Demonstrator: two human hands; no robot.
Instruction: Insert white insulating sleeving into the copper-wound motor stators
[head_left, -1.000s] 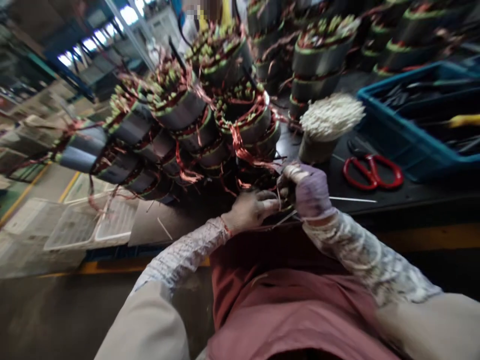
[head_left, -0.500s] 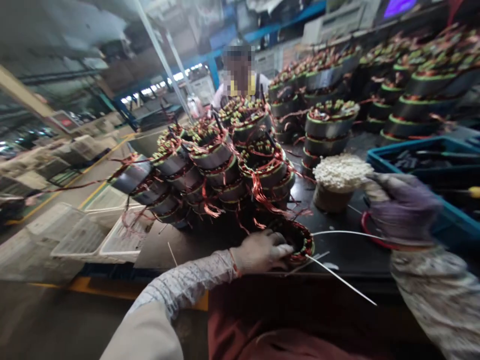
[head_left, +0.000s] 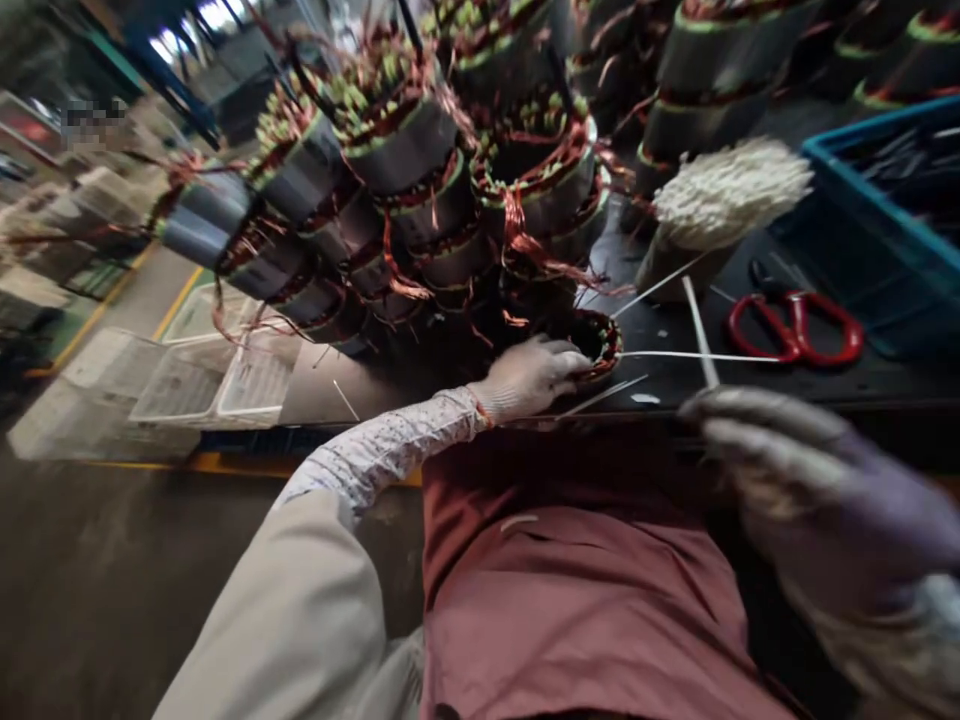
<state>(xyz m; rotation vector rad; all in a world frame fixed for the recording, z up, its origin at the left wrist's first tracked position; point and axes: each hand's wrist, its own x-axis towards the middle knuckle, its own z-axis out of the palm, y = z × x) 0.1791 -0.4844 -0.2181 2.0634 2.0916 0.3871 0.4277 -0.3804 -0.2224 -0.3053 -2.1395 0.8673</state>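
My left hand (head_left: 529, 378), in a pale worn glove, grips the rim of a wound motor stator (head_left: 598, 343) at the bench edge. Red and copper windings show on that ring, and my fingers hide its near side. My right hand (head_left: 817, 490), in a purple glove with pale fingertips, is close to the camera and pinches a white stick (head_left: 700, 330) that rises from its fingertips. Several thin white strips (head_left: 697, 356) lie across or stick out from the stator.
Stacks of wound stators (head_left: 397, 150) with loose copper leads crowd the black workbench (head_left: 660, 310). Beyond them stand a pot of white sticks (head_left: 720, 200), red-handled scissors (head_left: 795, 330) and a blue crate of tools (head_left: 877, 200). White plastic crates (head_left: 217, 385) sit on the floor at left.
My right hand has come from beside the scissors toward the camera, with the white stick at its fingertips. My left hand stays on the stator, and the view has swung.
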